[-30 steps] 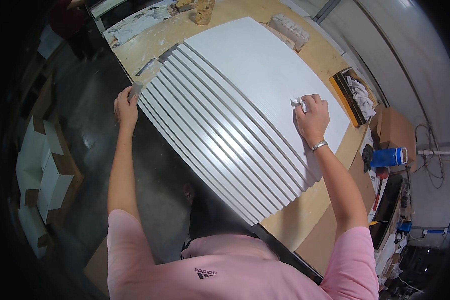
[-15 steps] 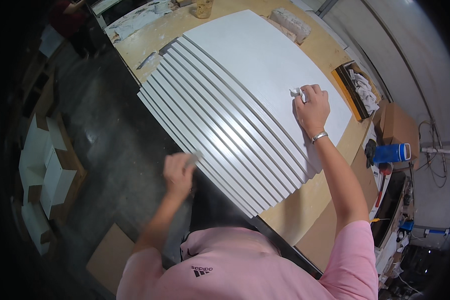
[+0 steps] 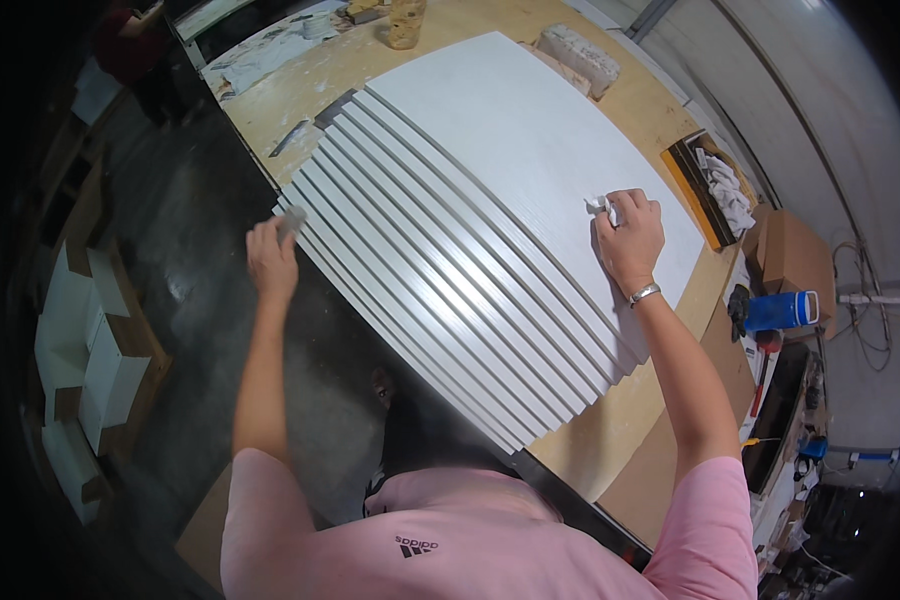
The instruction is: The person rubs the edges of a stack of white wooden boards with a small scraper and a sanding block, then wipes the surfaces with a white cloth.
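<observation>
White flat panels (image 3: 510, 130) lie in a stepped stack on the workbench, their long edges showing as a row of strips. At the left end of the lowest edge, my left hand (image 3: 272, 262) is closed on a small grey pad (image 3: 293, 219), slightly blurred, held against or very close to that edge. My right hand (image 3: 632, 240) rests on the top panel near its right side. Its fingers are closed round a crumpled white cloth (image 3: 598, 206), only part of which shows.
A box of white rags (image 3: 725, 190), a whitish block (image 3: 580, 57) and a cup (image 3: 404, 25) stand on the wooden bench (image 3: 270, 125). A metal scraper (image 3: 290, 138) lies at its left. White cabinet-like pieces (image 3: 105, 350) stand on the floor, and another person (image 3: 135, 55) is at far left.
My left hand has slid up and left along the lowest panel edge with the grey pad. My right hand keeps its place on the top panel with the cloth.
</observation>
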Demonstrator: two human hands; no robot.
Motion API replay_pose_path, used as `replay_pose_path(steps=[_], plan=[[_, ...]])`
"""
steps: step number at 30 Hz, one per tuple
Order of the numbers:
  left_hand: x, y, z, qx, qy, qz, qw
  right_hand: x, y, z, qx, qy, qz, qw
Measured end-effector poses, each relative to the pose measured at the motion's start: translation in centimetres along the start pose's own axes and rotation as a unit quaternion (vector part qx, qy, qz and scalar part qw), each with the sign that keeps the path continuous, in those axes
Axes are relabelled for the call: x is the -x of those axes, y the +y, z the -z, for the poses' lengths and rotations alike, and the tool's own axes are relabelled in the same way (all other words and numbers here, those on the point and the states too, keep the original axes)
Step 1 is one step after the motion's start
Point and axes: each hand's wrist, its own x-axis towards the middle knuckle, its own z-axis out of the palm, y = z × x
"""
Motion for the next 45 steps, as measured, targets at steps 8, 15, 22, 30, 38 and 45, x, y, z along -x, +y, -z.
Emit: replay_pose_path(steps=[8,15,22,30,38,45], plan=[[-6.3,-5.1,-0.6,-0.059,-0.001,0.057,0.997,0.0,0.5,-0.2,0.002,0.025,0.023,0.999],[5.6,6.7,0.7,0.068,-0.014,-0.013,0.997,-0.1,0.9,-0.6,0.007,0.021,0.026,0.999],[25.2,27.1,6.3,0.197,-0.159,-0.090,0.963,0.2,0.9,-0.7,-0.004,0.022,0.026,0.999],[24.6,29.4,7.5,0.212,-0.095,0.004,0.973,1.7,1.2,0.3,-0.027,0.014,0.048,0.998],[30.0,34.4,9.8,0.263,-0.196,-0.019,0.944,2.0,-0.2,2.8,-0.081,-0.017,0.034,0.996],[20.5,27.3,6.0,0.166,-0.070,0.139,0.974,2.4,-0.1,3.2,-0.077,0.007,0.032,0.996]])
